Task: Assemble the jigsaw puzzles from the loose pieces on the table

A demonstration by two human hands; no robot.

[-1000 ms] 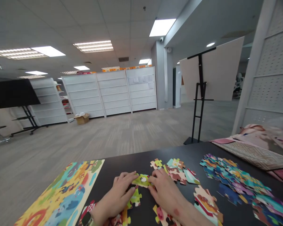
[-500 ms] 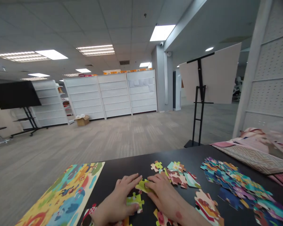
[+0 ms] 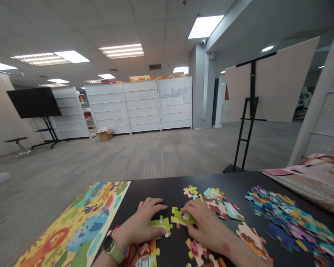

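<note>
My right hand (image 3: 204, 218) has its fingertips on a green puzzle piece (image 3: 177, 215) and its thumb at the near side, pinching it at the table surface. To the left, my left hand (image 3: 141, 224) lies with fingers stretched out, its thumb touching another green puzzle piece (image 3: 163, 223). A narrow gap separates the two green pieces. Joined pieces with red and orange figures (image 3: 144, 254) lie partly under my left wrist, which wears a watch (image 3: 111, 247). Pink pig pieces (image 3: 196, 250) lie below my right hand.
A colourful picture sheet (image 3: 80, 222) lies on the black table (image 3: 156, 187) at the left. Brown and pink pieces (image 3: 215, 205) lie beyond my right hand, with a farm-animal piece (image 3: 252, 237) beside it. A heap of blue-purple pieces (image 3: 289, 218) and folded fabric (image 3: 317, 178) are at the right.
My hands have moved apart, the right one shifting right with its green piece, so more of that piece shows. The camera view has turned slightly left.
</note>
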